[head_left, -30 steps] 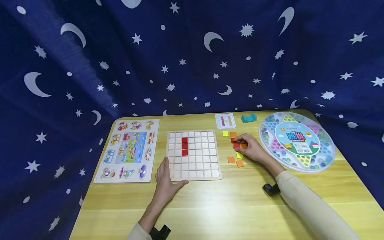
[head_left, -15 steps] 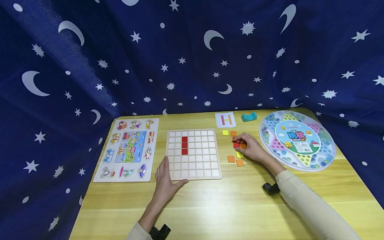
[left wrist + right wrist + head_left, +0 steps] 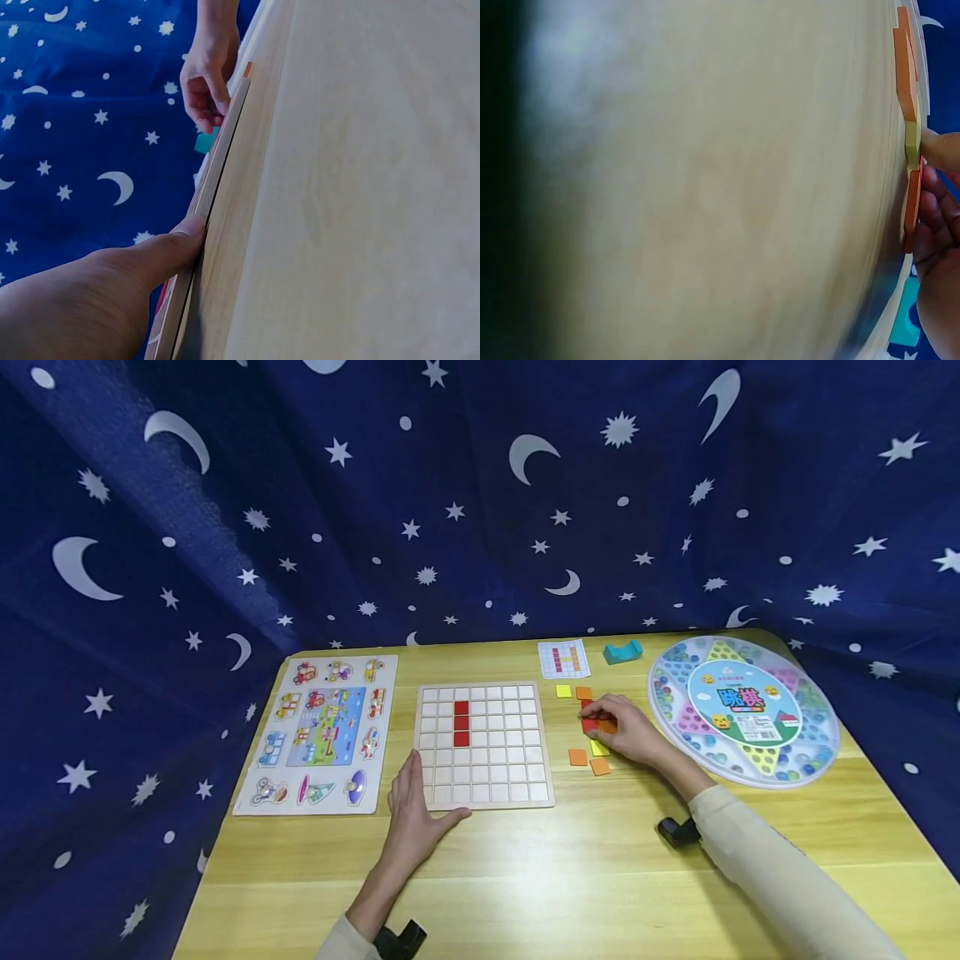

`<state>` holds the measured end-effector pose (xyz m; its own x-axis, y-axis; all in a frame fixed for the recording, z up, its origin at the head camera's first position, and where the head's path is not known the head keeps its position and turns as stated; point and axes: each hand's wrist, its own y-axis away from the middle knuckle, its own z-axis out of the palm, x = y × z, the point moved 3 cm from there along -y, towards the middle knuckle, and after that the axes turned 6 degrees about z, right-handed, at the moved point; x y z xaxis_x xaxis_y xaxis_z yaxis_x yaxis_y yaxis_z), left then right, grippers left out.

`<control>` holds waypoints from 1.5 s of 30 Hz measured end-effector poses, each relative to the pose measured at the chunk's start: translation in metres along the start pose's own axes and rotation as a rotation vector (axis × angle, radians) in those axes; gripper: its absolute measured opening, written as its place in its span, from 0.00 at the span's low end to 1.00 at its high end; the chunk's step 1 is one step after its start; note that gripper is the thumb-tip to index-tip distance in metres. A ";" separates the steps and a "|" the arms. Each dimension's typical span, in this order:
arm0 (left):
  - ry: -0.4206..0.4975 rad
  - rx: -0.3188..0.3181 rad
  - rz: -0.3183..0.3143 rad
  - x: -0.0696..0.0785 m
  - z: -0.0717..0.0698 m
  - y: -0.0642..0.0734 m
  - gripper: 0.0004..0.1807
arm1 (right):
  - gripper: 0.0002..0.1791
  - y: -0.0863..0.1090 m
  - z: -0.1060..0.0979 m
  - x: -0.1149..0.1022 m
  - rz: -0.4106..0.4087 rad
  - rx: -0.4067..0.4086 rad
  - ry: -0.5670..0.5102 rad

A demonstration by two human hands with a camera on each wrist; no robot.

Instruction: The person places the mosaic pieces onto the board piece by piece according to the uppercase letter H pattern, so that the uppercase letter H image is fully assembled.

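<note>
A square wooden grid board lies mid-table with a column of red square tiles in it. My left hand is spread at its near left corner, fingers along the left edge and thumb against the front edge. In the left wrist view the thumb touches the board's side. Right of the board, my right hand pinches a red tile between thumb and fingertips, low over the loose tiles. Around it lie orange tiles and yellow tiles; the hand partly covers some.
A pattern card and a teal curved block lie at the back. At right is a round marble game board; at left, a knobbed picture puzzle. A blue star-and-moon curtain hangs behind the table.
The red tile at my right fingertips has shifted slightly left, and the fingers have barely moved. My left hand stays at the board's corner.
</note>
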<state>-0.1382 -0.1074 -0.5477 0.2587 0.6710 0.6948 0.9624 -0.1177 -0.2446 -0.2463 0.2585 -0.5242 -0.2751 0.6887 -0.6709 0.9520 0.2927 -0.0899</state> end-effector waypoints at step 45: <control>0.019 -0.004 -0.015 0.001 -0.001 -0.001 0.70 | 0.15 -0.003 -0.001 -0.012 0.006 0.055 -0.144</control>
<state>-0.1393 -0.1074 -0.5466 0.2453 0.6591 0.7110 0.9666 -0.1106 -0.2310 -0.2457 0.2500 -0.5153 -0.2514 0.5869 -0.7696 0.9604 0.2498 -0.1232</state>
